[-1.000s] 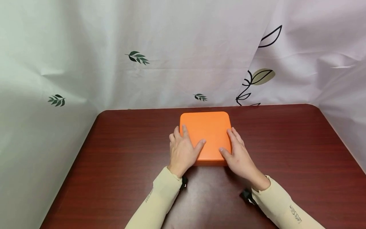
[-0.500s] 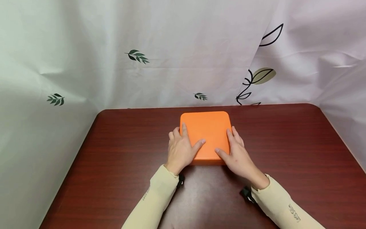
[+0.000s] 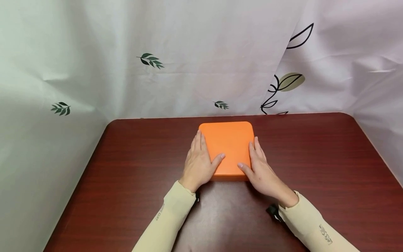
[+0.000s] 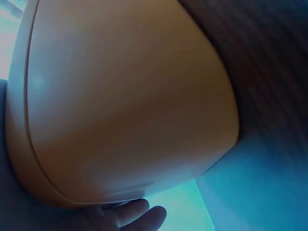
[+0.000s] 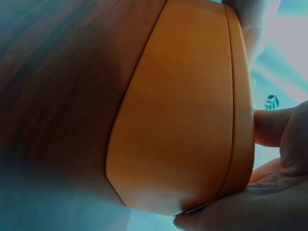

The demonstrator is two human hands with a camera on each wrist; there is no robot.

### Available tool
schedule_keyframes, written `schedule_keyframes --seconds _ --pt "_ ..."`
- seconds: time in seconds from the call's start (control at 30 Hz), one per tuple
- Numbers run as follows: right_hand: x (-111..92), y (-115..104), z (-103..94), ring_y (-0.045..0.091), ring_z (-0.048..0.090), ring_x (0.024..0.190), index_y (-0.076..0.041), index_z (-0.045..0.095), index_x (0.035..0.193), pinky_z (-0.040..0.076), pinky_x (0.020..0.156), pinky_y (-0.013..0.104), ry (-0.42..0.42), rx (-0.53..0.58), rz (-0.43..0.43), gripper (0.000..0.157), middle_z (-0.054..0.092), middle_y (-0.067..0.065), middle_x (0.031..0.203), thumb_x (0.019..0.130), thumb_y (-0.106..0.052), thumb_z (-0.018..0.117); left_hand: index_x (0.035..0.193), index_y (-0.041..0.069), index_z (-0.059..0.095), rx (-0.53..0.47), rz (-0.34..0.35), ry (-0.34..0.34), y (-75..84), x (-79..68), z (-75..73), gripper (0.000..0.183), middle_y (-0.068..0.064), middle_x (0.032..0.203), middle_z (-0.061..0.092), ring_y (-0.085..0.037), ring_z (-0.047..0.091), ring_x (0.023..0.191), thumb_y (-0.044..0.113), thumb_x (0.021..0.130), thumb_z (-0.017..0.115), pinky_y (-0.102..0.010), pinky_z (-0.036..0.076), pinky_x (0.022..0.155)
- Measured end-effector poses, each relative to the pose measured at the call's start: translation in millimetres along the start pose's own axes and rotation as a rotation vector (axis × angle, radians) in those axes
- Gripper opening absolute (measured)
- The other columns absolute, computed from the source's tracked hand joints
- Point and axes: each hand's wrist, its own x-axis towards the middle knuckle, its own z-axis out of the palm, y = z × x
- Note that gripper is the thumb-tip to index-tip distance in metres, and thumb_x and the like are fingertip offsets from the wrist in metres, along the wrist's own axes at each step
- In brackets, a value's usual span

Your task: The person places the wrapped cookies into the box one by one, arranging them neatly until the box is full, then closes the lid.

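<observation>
An orange square box (image 3: 229,141) with rounded corners lies on the dark red wooden table (image 3: 132,168). My left hand (image 3: 199,166) lies along its left side, fingers straight and close together, the thumb on the top face. Along the right side rests my right hand (image 3: 263,174), its thumb over the near right part of the top. In the left wrist view, fingertips (image 4: 149,216) show past the side wall of the box (image 4: 130,96). A seam below the top runs round the box (image 5: 178,110) in the right wrist view, where the right hand (image 5: 269,202) touches the edge.
White cloth (image 3: 189,42) with leaf prints hangs behind the table and on both sides. The table's far edge runs just beyond the box. A black strap piece (image 3: 273,211) shows under the right wrist.
My left fingers have shifted from the top onto the left edge and drawn together. The right thumb has slid slightly inward. The box stays in about the same place.
</observation>
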Motion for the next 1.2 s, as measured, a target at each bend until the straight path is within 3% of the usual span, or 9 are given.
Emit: schedule_keyframes --seconds 0.2,0.37,0.6,0.7,0.97,1.2 --pt "1 2 -1.8 0.04 -0.008 0.152 0.01 0.002 0.156 0.013 0.116 0.063 -0.023 0.008 0.005 0.083 -0.017 0.02 0.165 0.104 -0.026 0.057 0.157 -0.009 0.015 0.037 0.018 0.023 0.2 0.5 -0.3 0.099 -0.021 0.166 0.01 -0.034 0.016 0.152 0.06 0.097 0.054 -0.049 0.022 0.12" --pt "1 0 -5.4 0.041 -0.006 0.151 0.009 0.002 0.157 0.015 0.115 0.064 -0.031 0.004 0.011 0.084 -0.015 0.022 0.165 0.104 -0.026 0.057 0.156 -0.01 0.019 0.061 0.031 0.018 -0.3 3.0 -6.6 0.099 -0.023 0.165 0.016 -0.036 0.023 0.149 0.061 0.096 0.055 -0.049 0.026 0.118" --pt "6 -8 -17.2 0.044 0.005 0.15 0.011 0.014 0.156 0.021 0.114 0.063 -0.038 -0.105 0.048 0.086 0.001 0.026 0.165 0.101 -0.032 0.063 0.149 -0.007 0.04 0.144 0.063 0.034 -7.2 12.4 -22.4 0.089 -0.022 0.154 0.039 -0.036 0.038 0.141 0.059 0.094 0.061 -0.049 0.034 0.114" --pt "16 -9 -26.8 0.044 0.006 0.151 0.011 0.018 0.155 0.019 0.116 0.063 -0.063 -0.129 0.059 0.086 0.004 0.028 0.165 0.099 -0.034 0.064 0.15 -0.006 0.04 0.138 0.083 0.008 -12.6 20.9 -26.9 0.083 -0.022 0.156 0.035 -0.036 0.033 0.144 0.055 0.097 0.06 -0.049 0.031 0.115" --pt "54 8 -43.4 0.039 0.004 0.152 0.009 0.015 0.157 0.014 0.119 0.057 -0.115 -0.16 0.029 0.084 0.002 0.026 0.166 0.101 -0.033 0.061 0.158 -0.001 0.023 0.132 0.127 -0.118 -26.2 43.8 -24.1 0.087 -0.017 0.166 0.015 -0.031 0.016 0.153 0.058 0.101 0.049 -0.046 0.02 0.121" --pt "64 14 -45.8 0.038 0.011 0.152 0.009 0.015 0.156 0.017 0.119 0.054 -0.136 -0.247 0.005 0.082 0.006 0.024 0.166 0.102 -0.033 0.059 0.159 -0.001 0.017 0.15 0.154 -0.171 -29.9 50.4 -23.6 0.089 -0.014 0.167 0.012 -0.026 0.011 0.154 0.059 0.101 0.046 -0.04 0.014 0.122"
